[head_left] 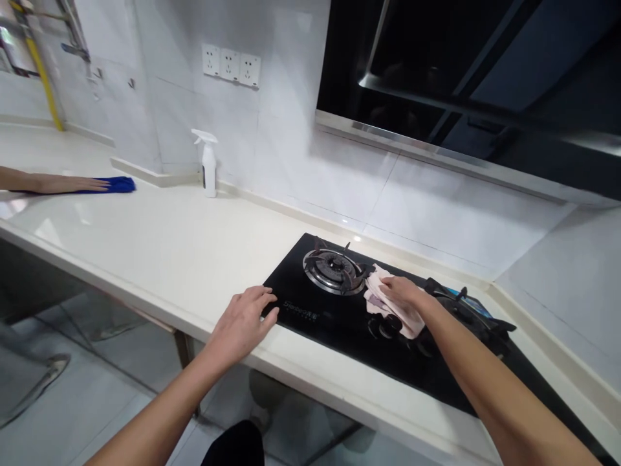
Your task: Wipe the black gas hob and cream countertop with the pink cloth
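A pale pink cloth (pixel 383 298) lies crumpled on the black glass gas stove (pixel 301 304), between its two burners. My right hand (pixel 402 291) is closed over the cloth, pressing it against the glass beside the left burner (pixel 336 266). The right burner (pixel 458 307) is partly covered by my right forearm. Part of the control knobs (pixel 388 325) shows at the cloth's lower edge. My left hand (pixel 247 320) rests at the stove's front left corner with fingers spread, holding nothing.
Along the white counter (pixel 160 233) stands a white spray bottle (pixel 208 165) near the wall. At far left another person's hand (pixel 72 184) presses a blue cloth (pixel 116 185) on the counter. A black range hood (pixel 466 84) overhangs the stove. Wall sockets (pixel 230 65) sit above the bottle.
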`<act>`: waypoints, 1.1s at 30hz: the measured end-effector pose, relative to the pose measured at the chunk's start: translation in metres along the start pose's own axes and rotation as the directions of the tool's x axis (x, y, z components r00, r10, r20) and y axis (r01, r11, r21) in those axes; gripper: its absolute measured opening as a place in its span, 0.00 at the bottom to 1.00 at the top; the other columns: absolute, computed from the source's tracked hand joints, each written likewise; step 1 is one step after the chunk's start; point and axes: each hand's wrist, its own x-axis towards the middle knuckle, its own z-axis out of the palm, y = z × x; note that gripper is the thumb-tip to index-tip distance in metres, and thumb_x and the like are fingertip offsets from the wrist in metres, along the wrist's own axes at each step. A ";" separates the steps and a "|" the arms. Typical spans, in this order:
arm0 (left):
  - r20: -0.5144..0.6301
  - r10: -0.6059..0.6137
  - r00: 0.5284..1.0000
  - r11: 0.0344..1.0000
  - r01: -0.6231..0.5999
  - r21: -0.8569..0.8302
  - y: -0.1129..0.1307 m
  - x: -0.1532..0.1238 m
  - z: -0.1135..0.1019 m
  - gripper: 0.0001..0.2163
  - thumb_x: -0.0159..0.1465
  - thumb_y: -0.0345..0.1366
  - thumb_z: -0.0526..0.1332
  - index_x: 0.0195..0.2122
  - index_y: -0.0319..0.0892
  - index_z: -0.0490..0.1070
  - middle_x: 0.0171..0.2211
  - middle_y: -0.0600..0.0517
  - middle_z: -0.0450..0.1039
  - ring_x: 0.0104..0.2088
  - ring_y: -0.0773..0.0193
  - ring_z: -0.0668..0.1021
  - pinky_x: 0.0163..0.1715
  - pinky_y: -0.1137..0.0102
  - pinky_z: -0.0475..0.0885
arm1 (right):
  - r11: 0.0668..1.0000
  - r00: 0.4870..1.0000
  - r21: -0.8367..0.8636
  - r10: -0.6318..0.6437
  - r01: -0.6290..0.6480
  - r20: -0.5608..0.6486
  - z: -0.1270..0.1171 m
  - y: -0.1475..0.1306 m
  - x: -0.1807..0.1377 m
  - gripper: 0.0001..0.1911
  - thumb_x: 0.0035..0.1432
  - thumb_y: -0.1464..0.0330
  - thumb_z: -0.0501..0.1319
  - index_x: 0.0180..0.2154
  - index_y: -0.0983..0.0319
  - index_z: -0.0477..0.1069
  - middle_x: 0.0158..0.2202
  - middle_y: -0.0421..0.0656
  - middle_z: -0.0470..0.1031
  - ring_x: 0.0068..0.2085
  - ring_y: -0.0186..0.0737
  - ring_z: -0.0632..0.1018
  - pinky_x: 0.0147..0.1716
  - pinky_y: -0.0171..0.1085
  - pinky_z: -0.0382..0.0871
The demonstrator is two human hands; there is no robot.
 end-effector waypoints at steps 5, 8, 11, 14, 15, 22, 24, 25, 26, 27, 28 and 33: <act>-0.012 0.025 1.000 0.999 -0.025 0.037 0.003 -0.001 0.001 0.15 0.71 0.38 0.55 0.50 0.42 0.78 0.57 0.41 0.77 0.58 0.49 0.78 0.57 0.51 0.73 | 1.000 0.999 -0.014 0.010 -0.009 0.042 -0.011 -0.028 -0.021 0.24 0.74 0.54 0.53 0.38 0.60 0.81 0.40 0.49 0.82 0.45 0.47 0.82 0.41 0.39 0.69; -0.026 0.030 0.999 0.999 -0.029 0.023 0.002 -0.001 0.001 0.14 0.71 0.38 0.56 0.49 0.43 0.78 0.56 0.42 0.78 0.58 0.50 0.78 0.57 0.52 0.73 | 0.999 0.999 -0.038 0.024 -0.022 0.041 -0.017 -0.046 -0.031 0.24 0.72 0.53 0.53 0.37 0.60 0.82 0.41 0.51 0.82 0.45 0.50 0.82 0.40 0.39 0.67; -0.015 0.016 1.000 1.000 -0.016 0.000 0.004 -0.002 -0.001 0.13 0.71 0.38 0.56 0.50 0.44 0.78 0.56 0.42 0.78 0.58 0.50 0.78 0.57 0.52 0.72 | 0.997 0.998 -0.072 0.042 -0.039 0.044 -0.021 -0.059 -0.043 0.24 0.71 0.53 0.53 0.39 0.60 0.83 0.44 0.53 0.83 0.46 0.52 0.82 0.41 0.41 0.67; 0.001 0.008 1.000 1.000 -0.008 -0.011 0.006 -0.002 -0.003 0.13 0.71 0.37 0.56 0.49 0.43 0.79 0.56 0.41 0.78 0.58 0.49 0.77 0.57 0.52 0.72 | 0.995 0.998 -0.093 0.031 -0.026 0.054 -0.026 -0.072 -0.055 0.23 0.70 0.52 0.54 0.39 0.58 0.82 0.45 0.51 0.83 0.48 0.53 0.82 0.41 0.42 0.67; 0.001 0.008 1.000 1.000 -0.008 -0.019 0.006 -0.002 -0.003 0.13 0.71 0.37 0.56 0.49 0.42 0.79 0.56 0.41 0.78 0.58 0.49 0.78 0.57 0.52 0.72 | 0.995 0.998 -0.096 0.018 -0.013 0.056 -0.027 -0.077 -0.058 0.22 0.70 0.52 0.54 0.40 0.57 0.82 0.46 0.50 0.83 0.48 0.53 0.81 0.42 0.42 0.66; -0.048 0.033 0.998 0.999 -0.034 -0.034 0.004 -0.004 0.003 0.15 0.71 0.37 0.54 0.49 0.43 0.79 0.55 0.41 0.78 0.59 0.50 0.76 0.58 0.54 0.70 | 0.994 0.999 -0.098 -0.048 0.049 0.015 -0.029 -0.106 -0.078 0.13 0.66 0.58 0.60 0.43 0.57 0.80 0.46 0.50 0.82 0.49 0.53 0.80 0.45 0.43 0.64; -0.043 0.033 0.999 0.999 -0.035 -0.032 0.004 -0.003 0.003 0.14 0.71 0.37 0.54 0.49 0.43 0.79 0.55 0.41 0.78 0.58 0.50 0.77 0.57 0.54 0.71 | 0.994 0.997 -0.084 -0.075 0.074 -0.015 -0.029 -0.111 -0.084 0.12 0.66 0.60 0.61 0.44 0.58 0.79 0.46 0.49 0.82 0.48 0.52 0.80 0.46 0.42 0.64; -0.036 0.032 0.999 0.999 -0.033 -0.036 0.004 -0.003 0.003 0.14 0.71 0.37 0.54 0.48 0.43 0.79 0.54 0.41 0.78 0.58 0.49 0.77 0.56 0.54 0.71 | 0.993 0.994 -0.072 -0.101 0.098 -0.032 -0.028 -0.115 -0.087 0.12 0.66 0.60 0.61 0.44 0.58 0.79 0.47 0.49 0.81 0.48 0.51 0.80 0.46 0.42 0.64; -0.029 0.029 0.999 0.999 -0.030 -0.040 0.004 -0.003 0.003 0.14 0.71 0.37 0.54 0.48 0.43 0.80 0.54 0.41 0.78 0.58 0.49 0.77 0.55 0.53 0.71 | 0.989 0.989 -0.057 -0.137 0.134 -0.051 -0.027 -0.122 -0.090 0.11 0.66 0.61 0.62 0.45 0.58 0.79 0.47 0.48 0.81 0.48 0.50 0.79 0.46 0.42 0.64; -0.025 0.025 0.999 0.999 -0.026 -0.043 0.005 -0.003 0.003 0.14 0.71 0.37 0.54 0.48 0.42 0.80 0.54 0.41 0.78 0.58 0.49 0.77 0.55 0.53 0.71 | 0.983 0.981 -0.038 -0.180 0.178 -0.070 -0.025 -0.131 -0.094 0.11 0.66 0.61 0.62 0.45 0.58 0.78 0.48 0.48 0.80 0.48 0.49 0.79 0.47 0.41 0.63; -0.025 0.021 0.999 0.999 -0.022 -0.043 0.005 -0.003 0.002 0.14 0.71 0.38 0.55 0.48 0.42 0.80 0.54 0.41 0.78 0.58 0.48 0.77 0.55 0.53 0.71 | 0.973 0.969 -0.018 -0.230 0.229 -0.090 -0.023 -0.142 -0.098 0.11 0.67 0.61 0.62 0.47 0.58 0.77 0.48 0.47 0.79 0.49 0.48 0.78 0.49 0.41 0.63; -0.029 0.028 0.999 1.000 -0.028 0.009 0.004 -0.004 0.001 0.14 0.71 0.36 0.56 0.51 0.43 0.79 0.57 0.41 0.77 0.59 0.48 0.76 0.57 0.52 0.70 | 0.867 0.857 0.072 -0.470 0.494 -0.211 -0.004 -0.216 -0.119 0.15 0.67 0.58 0.66 0.52 0.56 0.72 0.53 0.46 0.73 0.53 0.47 0.71 0.55 0.43 0.63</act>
